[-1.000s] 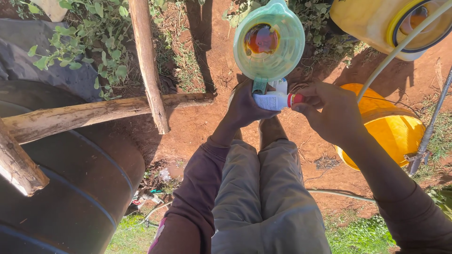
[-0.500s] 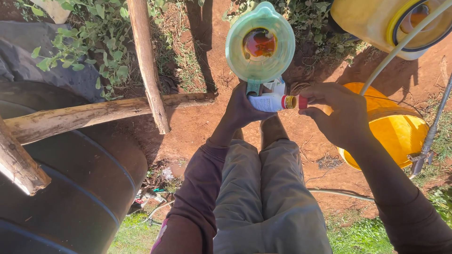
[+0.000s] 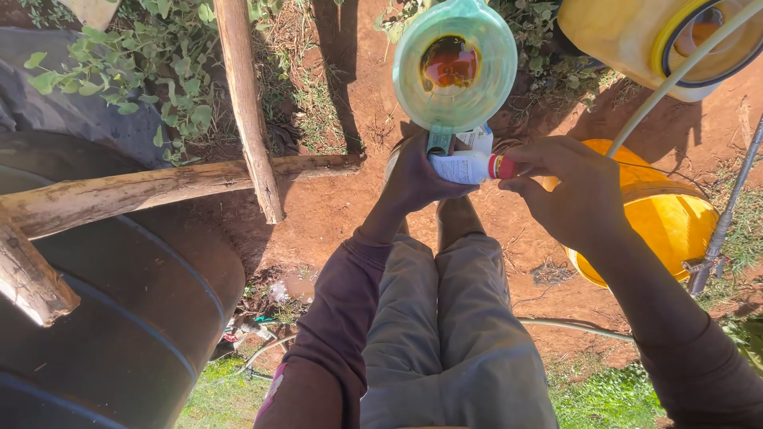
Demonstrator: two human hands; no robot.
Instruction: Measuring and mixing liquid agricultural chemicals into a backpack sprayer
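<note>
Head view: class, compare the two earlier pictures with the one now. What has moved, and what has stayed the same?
The white bottle has shifted slightly right in the left hand; the green jug above it sits a little lower and left. The right hand has kept its fingers at the red cap. The yellow bucket, black tank and wooden poles have not moved.

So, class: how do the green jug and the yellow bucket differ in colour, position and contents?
The green jug is pale green plastic, the yellow bucket bright yellow. The jug is up beside the left hand; the bucket stands on the ground. The jug holds amber liquid; the bucket's contents aren't visible. Both are open-topped.
</note>
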